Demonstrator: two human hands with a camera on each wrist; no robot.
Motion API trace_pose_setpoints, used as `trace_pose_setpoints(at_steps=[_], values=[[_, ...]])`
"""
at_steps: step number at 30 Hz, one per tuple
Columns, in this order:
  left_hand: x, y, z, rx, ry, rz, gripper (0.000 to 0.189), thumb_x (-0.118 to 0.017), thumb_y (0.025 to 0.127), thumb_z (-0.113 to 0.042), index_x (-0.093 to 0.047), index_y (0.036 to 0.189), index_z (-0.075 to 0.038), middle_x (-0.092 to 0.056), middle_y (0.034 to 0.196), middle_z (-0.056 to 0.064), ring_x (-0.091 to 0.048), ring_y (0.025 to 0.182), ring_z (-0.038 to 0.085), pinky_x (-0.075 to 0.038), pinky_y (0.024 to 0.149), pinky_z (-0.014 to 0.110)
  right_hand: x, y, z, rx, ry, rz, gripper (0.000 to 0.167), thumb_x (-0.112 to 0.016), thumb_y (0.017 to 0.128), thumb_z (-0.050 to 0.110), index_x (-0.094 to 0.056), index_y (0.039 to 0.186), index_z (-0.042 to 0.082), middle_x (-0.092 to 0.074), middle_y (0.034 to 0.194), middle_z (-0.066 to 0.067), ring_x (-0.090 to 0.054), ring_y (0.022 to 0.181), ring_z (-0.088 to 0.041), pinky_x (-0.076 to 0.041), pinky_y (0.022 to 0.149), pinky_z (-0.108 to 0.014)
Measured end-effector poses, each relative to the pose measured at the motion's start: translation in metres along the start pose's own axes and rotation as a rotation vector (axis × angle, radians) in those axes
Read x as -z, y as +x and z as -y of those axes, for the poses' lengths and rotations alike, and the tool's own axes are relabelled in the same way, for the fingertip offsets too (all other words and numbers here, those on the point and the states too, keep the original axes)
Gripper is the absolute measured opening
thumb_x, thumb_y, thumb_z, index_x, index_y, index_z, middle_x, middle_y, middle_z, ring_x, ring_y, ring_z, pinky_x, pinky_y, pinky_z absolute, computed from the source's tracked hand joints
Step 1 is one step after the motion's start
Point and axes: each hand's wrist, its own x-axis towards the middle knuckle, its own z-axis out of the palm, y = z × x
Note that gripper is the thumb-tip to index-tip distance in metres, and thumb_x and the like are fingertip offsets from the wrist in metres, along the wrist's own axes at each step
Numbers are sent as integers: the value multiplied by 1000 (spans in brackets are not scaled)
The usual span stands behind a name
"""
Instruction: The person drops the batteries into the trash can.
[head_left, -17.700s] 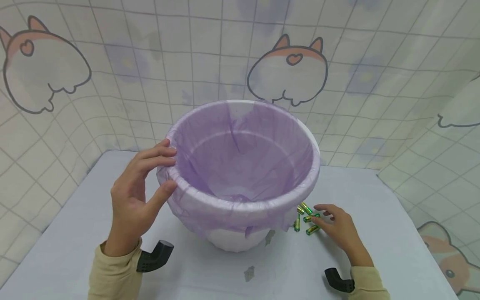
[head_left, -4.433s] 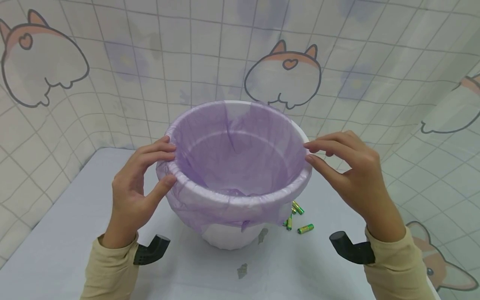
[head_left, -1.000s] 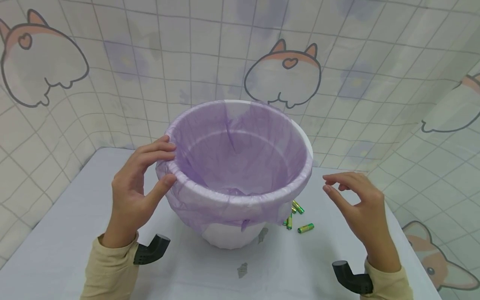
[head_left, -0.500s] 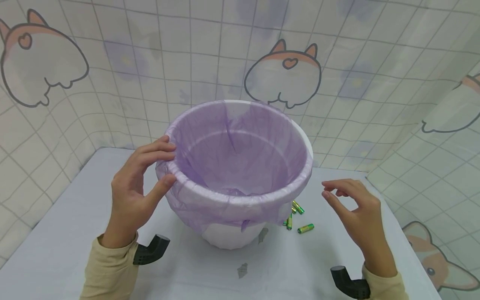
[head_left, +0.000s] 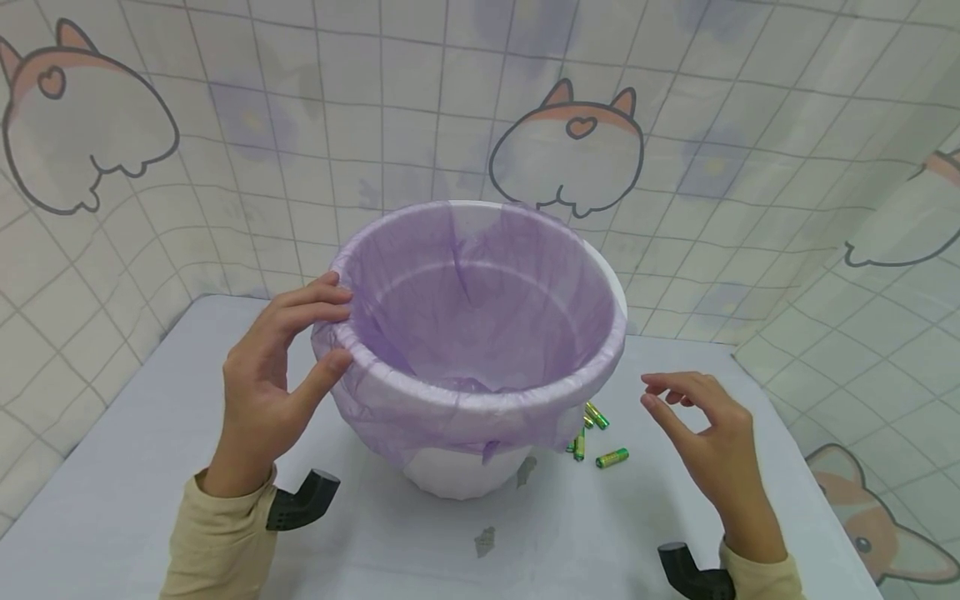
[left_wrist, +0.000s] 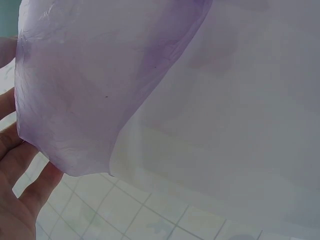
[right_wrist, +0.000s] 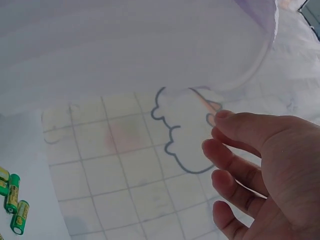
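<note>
A white trash can stands on the table, lined with a purple trash bag folded over its rim. My left hand holds the can's left rim, fingertips over the edge and thumb on the near side. In the left wrist view its fingers lie beside the bag's overhang. To the right of the can my right hand hovers above the table, fingers loosely bent with nothing between them. Green batteries lie between it and the can; one battery is apart, the others partly hidden by the bag.
The white table has small grey worn patches in front of the can. Tile-patterned sheets with cartoon dogs hang at the back and sides. A black wrist mount sticks out from the left sleeve.
17.7 s ago my right hand was at a larger battery group; 4.4 s ago it was at the can's right rim. Since then it has moved down toward the table. My left hand stays on the rim.
</note>
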Motion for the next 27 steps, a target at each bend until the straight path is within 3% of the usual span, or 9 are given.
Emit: trace_pose_setpoints(at_steps=[14,27], values=[[0,0,1,-4,2,2,32,-71,84,-3,-59,103,20,-66,116,14,-54,128,32,-41,115,39,-13,-12,-15,-11,33,19,31,-77,77,-2,-72,105,11,-72,93,-3,-54,84,-5,-42,75,-10],[1,0,1,3,16,8,33,-71,84,-4,-59,103,20,-66,117,14,-53,128,32,-41,115,39,-22,-16,-26,-59,-2,64,29,-77,78,2,-72,106,11,-72,95,-4,-55,83,-5,-43,74,-10]])
